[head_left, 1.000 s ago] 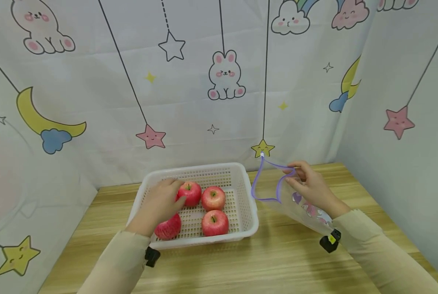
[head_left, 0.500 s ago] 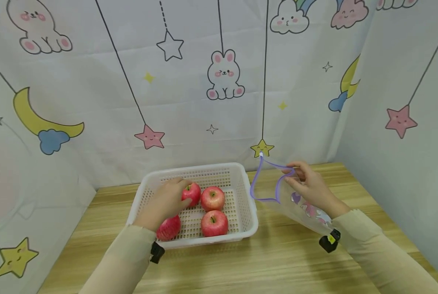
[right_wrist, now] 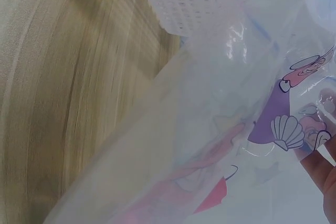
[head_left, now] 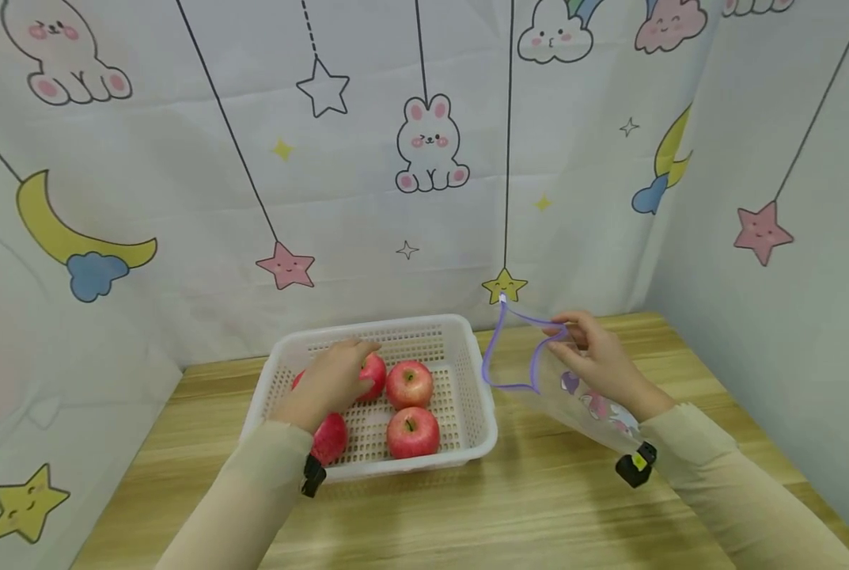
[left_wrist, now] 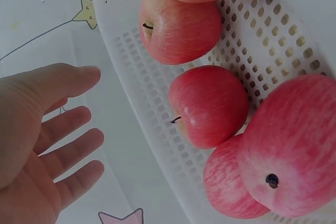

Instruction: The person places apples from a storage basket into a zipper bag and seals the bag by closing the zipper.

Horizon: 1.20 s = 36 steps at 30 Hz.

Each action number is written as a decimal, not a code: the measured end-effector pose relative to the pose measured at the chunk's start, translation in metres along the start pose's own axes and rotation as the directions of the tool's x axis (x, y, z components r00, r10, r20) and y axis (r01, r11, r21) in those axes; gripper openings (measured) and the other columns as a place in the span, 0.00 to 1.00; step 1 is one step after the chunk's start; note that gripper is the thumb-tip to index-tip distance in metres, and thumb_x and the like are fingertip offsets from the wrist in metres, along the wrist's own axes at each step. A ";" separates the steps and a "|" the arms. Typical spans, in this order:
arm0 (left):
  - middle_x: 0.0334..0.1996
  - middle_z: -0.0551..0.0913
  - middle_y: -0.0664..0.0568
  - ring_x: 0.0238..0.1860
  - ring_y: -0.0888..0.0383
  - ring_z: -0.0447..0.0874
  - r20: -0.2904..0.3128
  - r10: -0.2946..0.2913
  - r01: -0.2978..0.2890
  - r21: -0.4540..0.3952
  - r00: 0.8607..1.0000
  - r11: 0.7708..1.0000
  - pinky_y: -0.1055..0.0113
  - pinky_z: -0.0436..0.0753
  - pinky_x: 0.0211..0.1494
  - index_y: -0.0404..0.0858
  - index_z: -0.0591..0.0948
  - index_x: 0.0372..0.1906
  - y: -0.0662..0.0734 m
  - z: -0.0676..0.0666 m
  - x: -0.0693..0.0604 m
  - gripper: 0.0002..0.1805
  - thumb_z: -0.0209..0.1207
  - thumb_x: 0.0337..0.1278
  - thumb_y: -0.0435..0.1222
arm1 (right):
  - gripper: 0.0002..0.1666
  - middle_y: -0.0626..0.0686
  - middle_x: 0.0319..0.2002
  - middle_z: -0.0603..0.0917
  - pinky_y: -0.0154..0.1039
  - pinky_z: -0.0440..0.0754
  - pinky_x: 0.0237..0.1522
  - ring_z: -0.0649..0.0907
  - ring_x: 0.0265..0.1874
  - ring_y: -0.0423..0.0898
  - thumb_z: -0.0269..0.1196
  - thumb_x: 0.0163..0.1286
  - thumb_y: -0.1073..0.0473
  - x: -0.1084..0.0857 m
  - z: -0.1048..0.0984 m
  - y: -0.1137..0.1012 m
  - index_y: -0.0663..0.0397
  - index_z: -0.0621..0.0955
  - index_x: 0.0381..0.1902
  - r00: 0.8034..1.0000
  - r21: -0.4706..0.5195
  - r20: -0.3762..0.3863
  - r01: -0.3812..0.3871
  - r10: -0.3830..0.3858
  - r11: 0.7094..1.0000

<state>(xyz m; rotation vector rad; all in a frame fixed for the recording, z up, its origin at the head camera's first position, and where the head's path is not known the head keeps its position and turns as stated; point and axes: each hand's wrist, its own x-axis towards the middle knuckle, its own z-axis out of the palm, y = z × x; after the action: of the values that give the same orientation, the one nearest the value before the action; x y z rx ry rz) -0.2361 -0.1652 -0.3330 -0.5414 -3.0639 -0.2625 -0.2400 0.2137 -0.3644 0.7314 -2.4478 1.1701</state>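
Observation:
My left hand [head_left: 324,384] hovers over the white plastic basket [head_left: 487,419], its fingers spread and holding nothing. In the left wrist view, that hand [left_wrist: 31,135] is apart from the nearest red apple [left_wrist: 209,106]. Several apples lie in the basket, among them a front right apple [head_left: 413,433], a back right apple [head_left: 409,384] and a front left apple [head_left: 331,438]; the hand partly hides the others. My right hand [head_left: 602,360] pinches the purple-edged rim of a clear zip bag [head_left: 555,396], whose mouth gapes toward the basket. Printed cartoon shapes show on the bag [right_wrist: 220,119].
The basket stands on a wood-grain table [head_left: 424,522], near a white cloth backdrop [head_left: 367,198] printed with rabbits and stars. Walls of light cloth close in the left and right sides. Each wrist wears a small black camera [head_left: 634,467].
My left hand has shifted slightly to the right and up above the apples. My right hand keeps its pinch on the bag. The head view has turned slightly.

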 end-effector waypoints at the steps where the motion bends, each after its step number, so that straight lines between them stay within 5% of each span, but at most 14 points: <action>1: 0.59 0.76 0.40 0.62 0.42 0.72 -0.003 0.008 -0.008 0.003 1.000 1.000 0.47 0.71 0.64 0.38 0.73 0.62 0.000 0.000 0.001 0.28 0.63 0.55 0.37 | 0.21 0.61 0.47 0.84 0.26 0.81 0.33 0.86 0.40 0.53 0.60 0.64 0.69 0.000 0.001 0.004 0.62 0.70 0.55 1.000 0.000 -0.002 -0.001 0.001 1.000; 8: 0.59 0.76 0.41 0.61 0.43 0.73 -0.005 0.031 -0.031 0.005 1.000 1.000 0.48 0.71 0.64 0.38 0.73 0.62 0.001 -0.001 0.007 0.29 0.64 0.53 0.37 | 0.21 0.59 0.49 0.84 0.28 0.79 0.29 0.85 0.42 0.53 0.60 0.65 0.67 0.000 0.002 0.013 0.59 0.70 0.56 1.000 0.014 0.003 -0.013 0.013 1.000; 36: 0.63 0.73 0.42 0.66 0.44 0.67 0.060 0.017 -0.019 0.019 0.998 1.000 0.48 0.65 0.69 0.41 0.71 0.64 0.015 0.014 0.028 0.32 0.65 0.53 0.39 | 0.19 0.59 0.49 0.84 0.24 0.79 0.40 0.85 0.43 0.51 0.59 0.67 0.65 0.002 0.002 0.003 0.59 0.71 0.55 0.999 0.035 0.017 -0.031 0.031 0.999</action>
<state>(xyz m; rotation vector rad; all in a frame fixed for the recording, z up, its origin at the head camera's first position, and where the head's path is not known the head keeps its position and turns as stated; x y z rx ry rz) -0.2576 -0.1399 -0.3427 -0.5861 -3.1138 -0.2192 -0.2438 0.2132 -0.3661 0.7186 -2.4663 1.2264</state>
